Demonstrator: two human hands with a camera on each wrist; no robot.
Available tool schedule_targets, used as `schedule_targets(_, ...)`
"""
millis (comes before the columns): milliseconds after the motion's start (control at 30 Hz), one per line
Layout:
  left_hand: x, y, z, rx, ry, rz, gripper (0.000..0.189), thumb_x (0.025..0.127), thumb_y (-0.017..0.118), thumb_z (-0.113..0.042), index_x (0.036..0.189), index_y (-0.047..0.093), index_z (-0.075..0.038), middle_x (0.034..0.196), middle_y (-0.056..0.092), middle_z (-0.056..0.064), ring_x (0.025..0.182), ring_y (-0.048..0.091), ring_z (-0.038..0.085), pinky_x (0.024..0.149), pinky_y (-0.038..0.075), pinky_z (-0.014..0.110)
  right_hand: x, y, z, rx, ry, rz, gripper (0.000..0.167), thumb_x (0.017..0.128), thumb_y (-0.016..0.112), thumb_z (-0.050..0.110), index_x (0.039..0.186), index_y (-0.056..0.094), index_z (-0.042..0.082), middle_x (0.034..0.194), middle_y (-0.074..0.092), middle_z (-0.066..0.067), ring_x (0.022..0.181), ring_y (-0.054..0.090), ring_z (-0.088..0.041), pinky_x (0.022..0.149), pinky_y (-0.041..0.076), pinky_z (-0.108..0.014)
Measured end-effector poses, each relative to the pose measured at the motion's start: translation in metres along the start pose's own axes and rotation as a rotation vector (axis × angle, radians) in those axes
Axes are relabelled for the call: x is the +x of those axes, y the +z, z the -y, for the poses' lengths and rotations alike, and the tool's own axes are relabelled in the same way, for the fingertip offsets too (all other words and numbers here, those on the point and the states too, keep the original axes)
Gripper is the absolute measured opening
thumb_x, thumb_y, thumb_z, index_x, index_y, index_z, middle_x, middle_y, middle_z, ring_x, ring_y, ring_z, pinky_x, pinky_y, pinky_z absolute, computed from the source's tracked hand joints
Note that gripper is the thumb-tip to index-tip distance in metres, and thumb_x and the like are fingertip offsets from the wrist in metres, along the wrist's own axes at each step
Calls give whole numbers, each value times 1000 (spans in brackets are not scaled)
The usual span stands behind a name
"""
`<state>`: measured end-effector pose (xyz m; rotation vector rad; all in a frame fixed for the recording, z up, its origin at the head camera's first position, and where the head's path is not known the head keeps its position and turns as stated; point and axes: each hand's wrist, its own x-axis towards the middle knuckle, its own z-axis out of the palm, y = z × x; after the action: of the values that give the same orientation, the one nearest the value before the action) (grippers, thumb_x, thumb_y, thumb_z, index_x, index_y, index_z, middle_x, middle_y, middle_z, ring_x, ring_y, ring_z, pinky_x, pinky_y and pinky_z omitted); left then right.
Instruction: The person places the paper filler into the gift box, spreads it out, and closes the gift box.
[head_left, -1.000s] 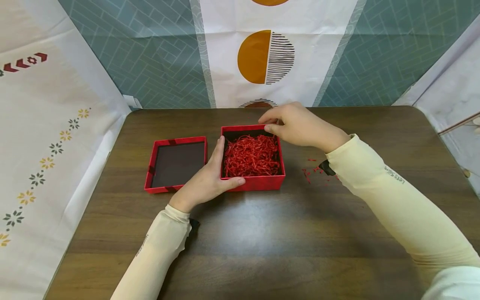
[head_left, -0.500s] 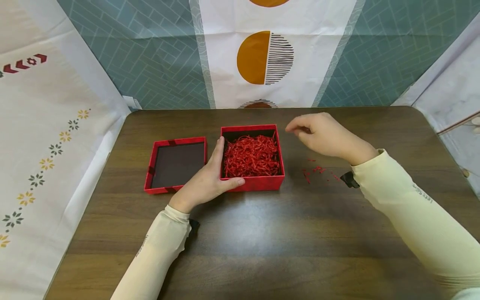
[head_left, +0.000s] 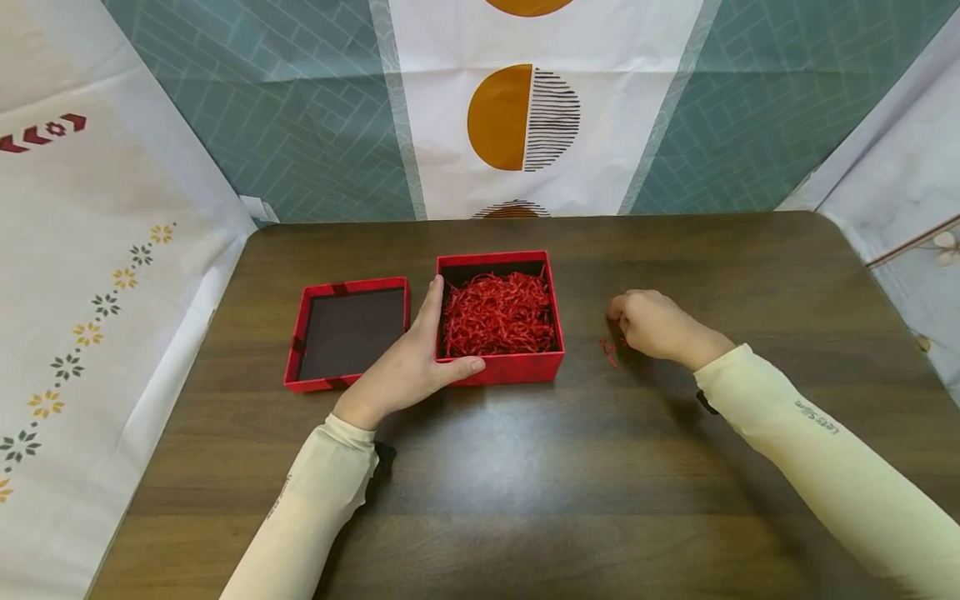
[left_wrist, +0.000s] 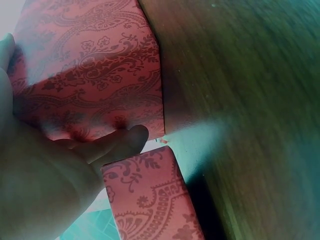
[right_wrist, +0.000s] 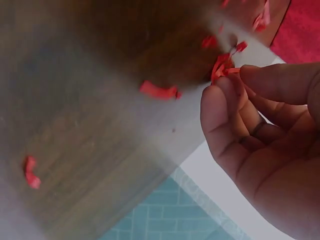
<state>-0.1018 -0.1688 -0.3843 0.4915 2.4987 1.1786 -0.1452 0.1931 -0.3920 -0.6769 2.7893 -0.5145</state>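
A red gift box (head_left: 517, 368) with dark inner walls stands mid-table, filled with red crinkled paper shreds (head_left: 497, 312). My left hand (head_left: 405, 358) rests on its front left corner, fingers straight along the left wall and thumb stretched across the front. The left wrist view shows this hand (left_wrist: 45, 165) against the patterned wall of the box (left_wrist: 100, 65). To the right of the box, my right hand (head_left: 656, 325) is low over the table. Close up, its thumb and fingertips pinch a small bunch of red paper shreds (right_wrist: 223, 67).
Left of the box lies its red lid (head_left: 296, 367), dark inside facing up. A few loose red scraps (head_left: 609, 352) lie on the wooden table (head_left: 525, 517) beside the right hand, including a curled strip (right_wrist: 159, 90). Patterned cloth (head_left: 300, 125) hangs behind the table.
My right hand has moved from the back right corner of the box to the right and down onto the loose scraps, pinching some. The left hand has stayed at the box.
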Motion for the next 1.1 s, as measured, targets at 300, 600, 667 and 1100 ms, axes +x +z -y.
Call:
schedule_targets(300, 2, -2, 0, 2, -2, -13, 120, 86, 67, -68, 159, -19, -31, 165, -14, -11, 152, 6, 22, 116, 23, 52, -15, 11, 13, -15, -124, -44, 12, 86, 63, -12, 90, 69, -2, 88, 64, -10, 84, 63, -30, 76, 54, -47)
schedule_targets(600, 2, -1, 0, -6, -5, -2, 119, 86, 68, -67, 158, -21, -34, 165, -15, -11, 152, 6, 22, 116, 24, 51, -26, 26, 22, -170, -234, -132, 14, 83, 76, -8, 84, 64, -1, 78, 55, -8, 71, 56, -26, 66, 53, -41)
schedule_targets(667, 2, -1, -1, -3, 0, -4, 119, 86, 68, -67, 158, -21, -33, 165, -15, -11, 152, 6, 22, 116, 24, 51, -29, 29, 22, -207, -273, -175, 15, 83, 73, -11, 82, 62, -1, 76, 54, -9, 69, 55, -27, 65, 52, -40)
schedule_targets(1100, 2, 0, 0, 9, -1, -5, 119, 87, 68, -66, 159, -20, -32, 165, -15, -10, 152, 6, 23, 117, 22, 51, -34, 27, 1, -222, -303, -215, 20, 79, 68, -18, 79, 59, 0, 72, 53, -7, 65, 55, -25, 61, 52, -41)
